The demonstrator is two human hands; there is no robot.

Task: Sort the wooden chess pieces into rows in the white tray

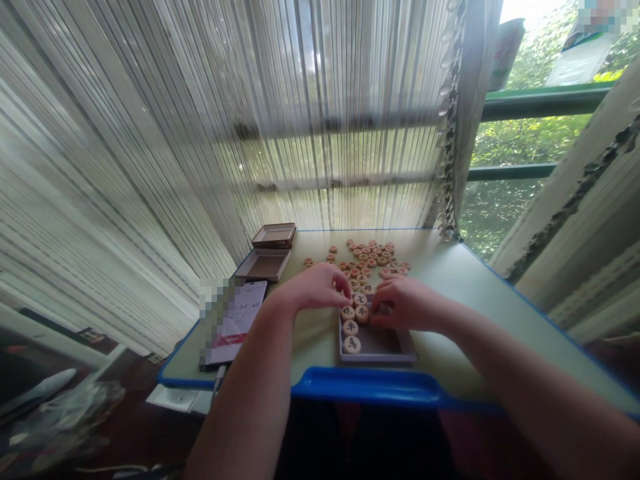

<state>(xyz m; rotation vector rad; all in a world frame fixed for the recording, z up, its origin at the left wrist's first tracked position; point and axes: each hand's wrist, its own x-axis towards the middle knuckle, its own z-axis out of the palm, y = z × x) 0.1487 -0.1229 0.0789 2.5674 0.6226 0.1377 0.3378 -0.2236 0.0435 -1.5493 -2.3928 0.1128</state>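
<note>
A small grey tray [385,347] lies at the near edge of a pale green table [450,280]. Several round wooden chess pieces [350,328] sit in a column along the tray's left side. My left hand [315,287] hovers at the tray's far left corner, fingertips pinched together near a piece. My right hand [407,303] is curled over the tray's far edge, fingers closed around a piece [362,313]. A loose heap of the same pieces [370,257] lies just beyond both hands.
A brown box and its lid [270,250] lie open at the table's far left. A phone [235,320] showing a timer rests at the near left. Striped curtains hang behind the table, with a window at the right. A blue rim [365,387] borders the table.
</note>
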